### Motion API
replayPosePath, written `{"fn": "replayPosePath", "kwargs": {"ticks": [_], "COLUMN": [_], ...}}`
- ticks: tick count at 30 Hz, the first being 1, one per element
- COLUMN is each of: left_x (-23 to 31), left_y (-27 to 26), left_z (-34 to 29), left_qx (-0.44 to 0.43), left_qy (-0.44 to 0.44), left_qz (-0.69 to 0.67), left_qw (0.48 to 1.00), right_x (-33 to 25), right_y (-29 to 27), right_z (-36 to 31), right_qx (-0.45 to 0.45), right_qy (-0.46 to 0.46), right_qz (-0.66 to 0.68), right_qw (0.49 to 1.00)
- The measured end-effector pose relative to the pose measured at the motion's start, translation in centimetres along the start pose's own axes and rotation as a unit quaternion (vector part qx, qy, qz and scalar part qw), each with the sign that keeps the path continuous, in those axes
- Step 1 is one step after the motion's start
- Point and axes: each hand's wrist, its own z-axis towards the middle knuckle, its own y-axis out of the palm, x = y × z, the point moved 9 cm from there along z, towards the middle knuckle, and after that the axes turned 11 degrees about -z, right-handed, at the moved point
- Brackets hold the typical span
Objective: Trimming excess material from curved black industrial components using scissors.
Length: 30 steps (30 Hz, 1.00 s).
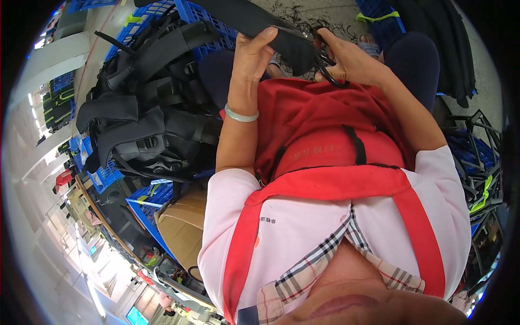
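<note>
My left hand (253,53) pinches the edge of a long black padded fabric piece (230,15) between thumb and fingers. The piece stretches from the upper edge of the head view down toward my lap. A pair of scissors (324,71) with black loop handles is in my right hand (352,58), fingers closed round the handles. Its metal blades point left and lie against the fabric; whether they are parted I cannot tell. Below both hands, a red apron (330,108) covers my lap.
On my left, black padded straps with buckles (146,116) are heaped over blue crates (203,27). A cardboard box (187,219) stands behind them. Black scraps (292,15) litter the floor ahead. At right hang black fabric pieces (441,46), with a blue crate of straps (479,157) nearer me.
</note>
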Motion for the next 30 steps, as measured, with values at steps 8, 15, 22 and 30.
{"fn": "replayPosePath", "kwargs": {"ticks": [8, 15, 22, 30], "left_x": [-0.7, -0.9, -1.6, 0.1], "left_y": [-0.6, -0.4, -0.5, -0.1], "left_z": [0.0, 0.1, -0.6, 0.5], "left_qx": [0.008, 0.010, 0.050, 0.040], "left_qy": [-0.022, -0.027, -0.027, -0.007], "left_qz": [0.020, -0.002, 0.104, -0.012], "left_qw": [1.000, 1.000, 0.993, 0.999], "right_x": [1.6, 2.7, 1.6, 2.3], "right_y": [1.6, 1.8, 0.0, 1.4], "right_z": [0.2, 0.1, 0.5, 0.2], "right_qx": [-0.047, -0.029, -0.022, 0.014], "right_qy": [0.038, 0.034, 0.083, 0.013], "right_qz": [-0.012, 0.031, 0.006, 0.041], "right_qw": [0.998, 0.999, 0.996, 0.999]}}
